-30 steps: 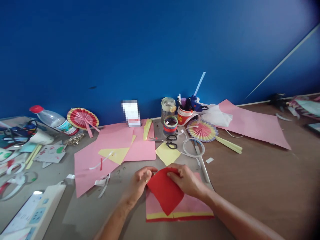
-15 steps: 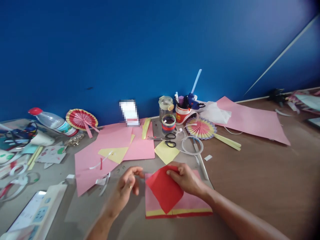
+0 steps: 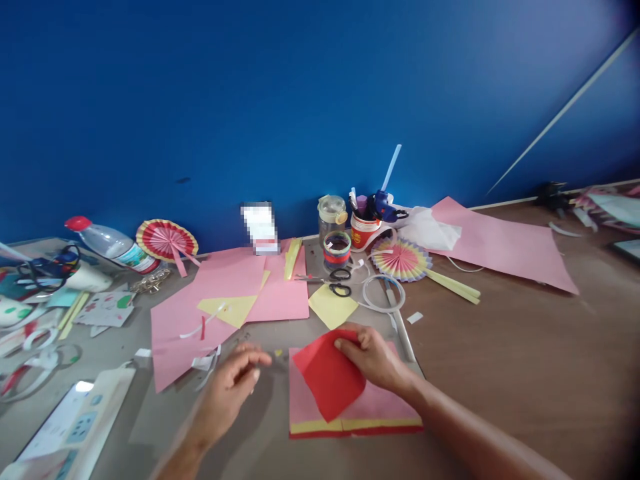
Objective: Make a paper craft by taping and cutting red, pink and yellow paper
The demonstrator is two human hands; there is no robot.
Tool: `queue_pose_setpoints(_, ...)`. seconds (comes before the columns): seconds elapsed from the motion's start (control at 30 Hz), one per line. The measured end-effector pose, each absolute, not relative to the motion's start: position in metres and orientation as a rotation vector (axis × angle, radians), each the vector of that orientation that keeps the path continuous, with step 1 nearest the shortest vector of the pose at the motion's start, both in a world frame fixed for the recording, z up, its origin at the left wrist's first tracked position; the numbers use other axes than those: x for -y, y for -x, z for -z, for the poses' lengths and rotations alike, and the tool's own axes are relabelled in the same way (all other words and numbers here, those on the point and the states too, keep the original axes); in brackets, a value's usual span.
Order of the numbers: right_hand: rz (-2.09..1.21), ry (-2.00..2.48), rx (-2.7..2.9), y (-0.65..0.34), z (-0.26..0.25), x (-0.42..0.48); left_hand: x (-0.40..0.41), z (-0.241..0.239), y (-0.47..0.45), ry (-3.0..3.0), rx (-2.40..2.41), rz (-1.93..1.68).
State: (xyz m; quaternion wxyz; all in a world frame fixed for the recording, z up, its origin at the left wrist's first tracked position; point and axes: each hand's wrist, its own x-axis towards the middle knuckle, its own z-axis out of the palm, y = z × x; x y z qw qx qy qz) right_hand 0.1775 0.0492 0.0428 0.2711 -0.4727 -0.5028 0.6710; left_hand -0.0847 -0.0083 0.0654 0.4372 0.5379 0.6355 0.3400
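Observation:
A square of red paper (image 3: 327, 377) is pinched by its upper right corner in my right hand (image 3: 375, 360), thumb on top. It is held tilted over a pink sheet (image 3: 385, 407) edged at the front with yellow and red strips. My left hand (image 3: 233, 383) hovers to the left of the pink sheet, fingers apart and holding nothing. A tiny yellow scrap (image 3: 279, 353) lies just past its fingertips. Beyond the red paper is a yellow paper square (image 3: 333, 305), with black-handled scissors (image 3: 340, 281) touching its far side.
Pink paper sheets (image 3: 175, 333) spread at the left back. A paper cup of pens (image 3: 364, 230), a jar (image 3: 331, 213) and a pleated paper fan (image 3: 403, 259) stand or lie at the back. A power strip (image 3: 90, 420) lies front left, a bottle (image 3: 113, 245) behind.
My left hand has drawn back to the left, away from the red paper, and a small yellow scrap now shows there. My right hand keeps the red paper almost still.

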Motion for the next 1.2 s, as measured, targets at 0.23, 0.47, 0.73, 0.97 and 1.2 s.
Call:
queue_pose_setpoints(0.23, -1.635, 1.215, 1.346, -0.183, -0.038, -0.055, 0.021, -0.054, 0.092, -1.823, -1.814, -0.628)
queue_pose_setpoints(0.47, -1.884, 1.081, 0.96, -0.194, -0.045, -0.056, 0.016, -0.038, 0.04, -2.437, -1.596, -0.814)
queue_pose_setpoints(0.73, -1.445, 1.409, 1.341, -0.215, -0.044, -0.043, 0.042, -0.014, 0.03, -2.825, -1.221, -0.322)
queue_pose_setpoints(0.97, -1.338, 1.237, 1.939, -0.193, -0.027, -0.024, 0.036, -0.016, 0.017, -2.835, -1.256, -0.455)
queue_pose_setpoints(1.2, -1.015, 1.184, 2.145, -0.183, -0.012, -0.025, 0.039, -0.005, 0.034, -2.772, -1.167, -0.392)
